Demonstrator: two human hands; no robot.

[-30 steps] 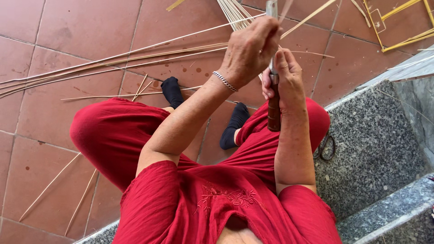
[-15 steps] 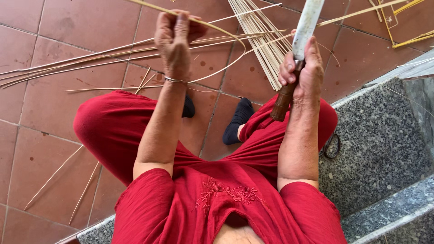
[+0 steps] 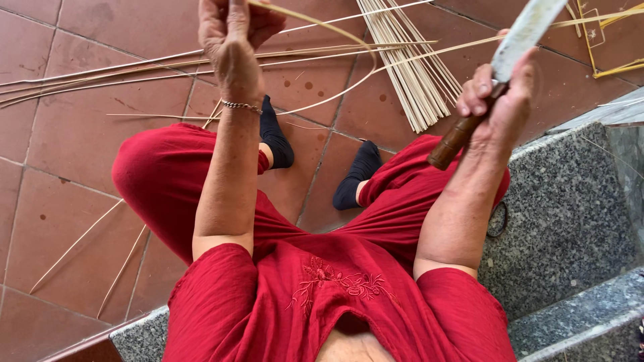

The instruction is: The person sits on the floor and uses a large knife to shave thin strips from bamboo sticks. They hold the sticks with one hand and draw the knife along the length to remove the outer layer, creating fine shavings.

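Observation:
My left hand (image 3: 231, 33) is raised at the top, closed on a thin pale bamboo strip (image 3: 339, 33) that arcs right and down over the floor. A metal bracelet (image 3: 241, 106) circles that wrist. My right hand (image 3: 496, 94) grips the brown wooden handle (image 3: 453, 141) of a knife, its broad metal blade (image 3: 526, 30) pointing up toward the top right. The hands are well apart. I sit in red clothes with black socks (image 3: 275, 141) on the tiles.
A bundle of cut bamboo strips (image 3: 406, 74) lies on the red tile floor (image 3: 80, 167) ahead. Long strips (image 3: 100, 74) stretch away left, and loose ones (image 3: 74, 245) lie lower left. A grey granite step (image 3: 570, 221) is at right.
My hands, close together at the knife a second ago, have drawn apart: the left has swung left and up with the strip, the right has lifted the knife to the right.

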